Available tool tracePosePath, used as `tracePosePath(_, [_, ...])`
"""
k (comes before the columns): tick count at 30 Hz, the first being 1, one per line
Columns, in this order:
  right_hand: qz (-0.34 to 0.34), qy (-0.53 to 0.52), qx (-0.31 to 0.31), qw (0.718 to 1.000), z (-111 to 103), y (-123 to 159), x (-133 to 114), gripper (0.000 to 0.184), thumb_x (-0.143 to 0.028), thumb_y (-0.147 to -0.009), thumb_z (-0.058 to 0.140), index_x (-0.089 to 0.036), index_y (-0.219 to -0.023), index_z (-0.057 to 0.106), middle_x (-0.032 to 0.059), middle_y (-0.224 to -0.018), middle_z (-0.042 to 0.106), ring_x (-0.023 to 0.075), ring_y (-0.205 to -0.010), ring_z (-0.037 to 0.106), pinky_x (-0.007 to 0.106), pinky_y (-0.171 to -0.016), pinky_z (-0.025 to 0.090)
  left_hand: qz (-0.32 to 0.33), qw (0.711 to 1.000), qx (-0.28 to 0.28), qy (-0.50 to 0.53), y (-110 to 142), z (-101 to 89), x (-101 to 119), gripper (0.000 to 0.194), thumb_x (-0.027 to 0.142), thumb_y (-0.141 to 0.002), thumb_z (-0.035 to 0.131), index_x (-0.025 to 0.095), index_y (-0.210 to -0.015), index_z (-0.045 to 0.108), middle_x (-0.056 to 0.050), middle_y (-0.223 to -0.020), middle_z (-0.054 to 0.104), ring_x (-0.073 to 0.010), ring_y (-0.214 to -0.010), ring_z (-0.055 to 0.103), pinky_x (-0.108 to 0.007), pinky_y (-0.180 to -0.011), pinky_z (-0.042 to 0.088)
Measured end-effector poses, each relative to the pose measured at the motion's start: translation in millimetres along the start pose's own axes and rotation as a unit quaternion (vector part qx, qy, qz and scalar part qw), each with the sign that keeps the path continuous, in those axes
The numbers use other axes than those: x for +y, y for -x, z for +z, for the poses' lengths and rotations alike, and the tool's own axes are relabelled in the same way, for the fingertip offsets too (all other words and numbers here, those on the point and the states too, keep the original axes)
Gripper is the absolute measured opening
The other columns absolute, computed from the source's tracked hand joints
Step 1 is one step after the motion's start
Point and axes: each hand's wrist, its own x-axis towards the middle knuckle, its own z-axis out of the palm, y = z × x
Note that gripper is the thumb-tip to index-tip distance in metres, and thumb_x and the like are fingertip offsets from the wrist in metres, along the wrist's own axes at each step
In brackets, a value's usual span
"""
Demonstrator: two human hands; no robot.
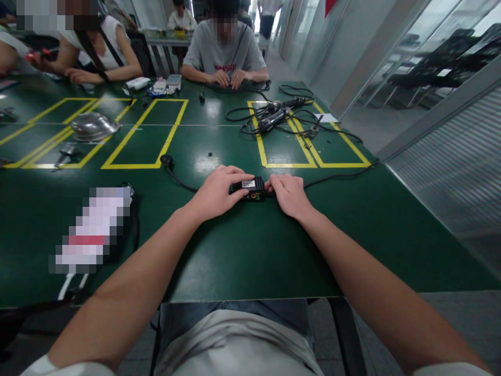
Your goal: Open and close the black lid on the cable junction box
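Note:
A small black power adapter [259, 184] with a white label lies on the green table in front of me. Its casing looks partly open, as bits of circuit board show along the near edge. My left hand [219, 192] grips it from the left, fingers over the top and thumb on the near side. At the other end, my right hand [287, 192] has its fingers closed around the black cable [332, 179] where it meets the adapter. Another black cord leads left from beneath my left hand to a plug [166, 161].
Black corded tools [274, 119] lie in a tangle at the back right, over yellow tape outlines. A metal bowl-shaped part [94, 126] rests at the left, with a phone-like blurred object [94, 227] nearer me. Across the table sits a person [225, 52] with both hands on it.

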Motion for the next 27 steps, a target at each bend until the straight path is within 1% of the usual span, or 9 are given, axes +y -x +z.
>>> tracePosePath(3, [0.015,-0.028,-0.01,0.999,-1,1,-2,0.064,-0.045,-0.119,0.033,-0.026,-0.088,0.086,0.0071,-0.09,0.081,0.0303,-0.097,0.073,0.048,-0.103,0.046,0.013,0.998,-0.053,0.016,-1,3.9,1,0.033,0.029,-0.11,0.073,0.028,-0.142,0.085,-0.009,-0.136,0.085,-0.0297,-0.123,0.076,-0.051,-0.118,0.056])
tracePosePath(6, [0.011,-0.029,-0.019,0.999,-2,1,-3,0.062,-0.045,-0.118,0.034,-0.026,-0.091,0.086,0.0076,-0.094,0.082,0.0303,-0.099,0.073,0.048,-0.103,0.044,0.003,0.998,-0.059,0.005,-2,6.9,-1,0.034,0.029,-0.111,0.073,0.028,-0.143,0.085,-0.009,-0.137,0.085,-0.0299,-0.124,0.076,-0.051,-0.118,0.055])
tracePosePath(10, [-0.004,-0.033,-0.022,0.999,-3,1,-5,0.059,-0.047,-0.119,0.035,-0.025,-0.09,0.083,0.0069,-0.095,0.082,0.0291,-0.099,0.073,0.045,-0.101,0.044,-0.009,0.998,-0.069,0.002,-3,5.7,1,0.034,0.031,-0.112,0.072,0.027,-0.144,0.084,-0.01,-0.136,0.085,-0.0297,-0.124,0.077,-0.05,-0.119,0.055])
tracePosePath(13, [-0.008,-0.035,-0.021,0.999,-4,3,-8,0.049,-0.05,-0.117,0.047,-0.025,-0.092,0.081,0.0068,-0.095,0.082,0.0291,-0.096,0.072,0.044,-0.097,0.046,-0.028,0.997,-0.077,0.005,-3,4.0,3,0.035,0.031,-0.112,0.072,0.026,-0.145,0.083,-0.009,-0.136,0.086,-0.0292,-0.125,0.077,-0.049,-0.12,0.055])
tracePosePath(16, [-0.03,-0.03,-0.025,0.999,-4,5,-10,0.03,-0.053,-0.107,0.071,-0.027,-0.107,0.084,0.0074,-0.1,0.082,0.0305,-0.095,0.072,0.046,-0.096,0.047,-0.057,0.996,-0.072,0.002,-3,4.1,5,0.041,0.031,-0.108,0.076,0.026,-0.149,0.08,-0.009,-0.141,0.085,-0.0304,-0.128,0.076,-0.048,-0.12,0.056])
tracePosePath(17, [-0.045,-0.024,-0.027,0.998,-4,6,-11,0.03,-0.054,-0.102,0.078,-0.027,-0.112,0.085,0.0081,-0.103,0.083,0.0317,-0.098,0.072,0.047,-0.097,0.047,-0.066,0.996,-0.066,0.001,-3,4.5,5,0.045,0.031,-0.107,0.077,0.026,-0.152,0.078,-0.009,-0.144,0.084,-0.0308,-0.129,0.076,-0.049,-0.119,0.056])
tracePosePath(19, [-0.071,-0.011,-0.032,0.997,-4,6,-10,0.035,-0.054,-0.097,0.086,-0.028,-0.119,0.086,0.0097,-0.11,0.083,0.0342,-0.105,0.072,0.049,-0.098,0.048,-0.075,0.995,-0.061,0.0,-2,5.2,4,0.05,0.031,-0.106,0.078,0.026,-0.156,0.076,-0.009,-0.147,0.083,-0.0313,-0.129,0.075,-0.049,-0.119,0.057])
tracePosePath(23, [-0.088,-0.01,-0.046,0.995,-4,5,-6,0.036,-0.053,-0.099,0.087,-0.027,-0.124,0.087,0.0114,-0.113,0.081,0.0357,-0.109,0.071,0.049,-0.096,0.051,-0.073,0.994,-0.081,-0.01,-2,4.7,2,0.047,0.029,-0.101,0.084,0.025,-0.148,0.08,-0.009,-0.139,0.086,-0.0325,-0.127,0.076,-0.049,-0.117,0.058])
tracePosePath(27, [-0.095,-0.02,-0.049,0.994,-6,4,-4,0.037,-0.053,-0.096,0.091,-0.026,-0.122,0.088,0.0115,-0.112,0.08,0.0355,-0.11,0.07,0.049,-0.097,0.054,-0.07,0.994,-0.087,-0.019,-2,2.8,2,0.047,0.029,-0.098,0.087,0.025,-0.145,0.082,-0.01,-0.134,0.086,-0.0327,-0.124,0.078,-0.049,-0.116,0.058])
